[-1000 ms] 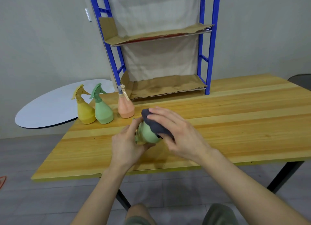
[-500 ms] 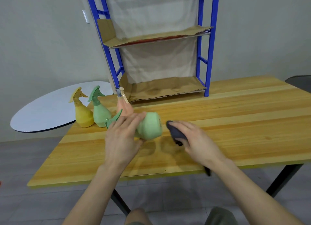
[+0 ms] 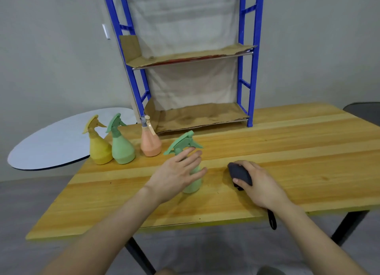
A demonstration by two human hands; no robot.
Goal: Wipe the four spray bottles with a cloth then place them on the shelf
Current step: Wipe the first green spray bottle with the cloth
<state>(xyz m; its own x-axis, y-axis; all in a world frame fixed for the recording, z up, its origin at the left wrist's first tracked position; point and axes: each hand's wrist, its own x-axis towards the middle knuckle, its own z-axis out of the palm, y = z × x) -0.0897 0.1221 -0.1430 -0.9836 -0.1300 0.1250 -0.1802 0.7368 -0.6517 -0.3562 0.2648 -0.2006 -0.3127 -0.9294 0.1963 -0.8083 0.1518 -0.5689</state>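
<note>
head view: the near green bottle (image 3: 195, 184) is stood upright on the table (image 3: 287, 151), touched by the open, spread left hand (image 3: 176, 175); the dark cloth (image 3: 239, 172) is gripped in the right hand (image 3: 261, 184). its wiping is judged done; next it must be grasped and set on the shelf (image 3: 205, 115).

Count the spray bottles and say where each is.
4: yellow plastic spray bottle and green plastic spray bottle, side by side far left on the wooden table; peach plastic spray bottle before the blue shelf; second green spray bottle at the left hand.
</note>
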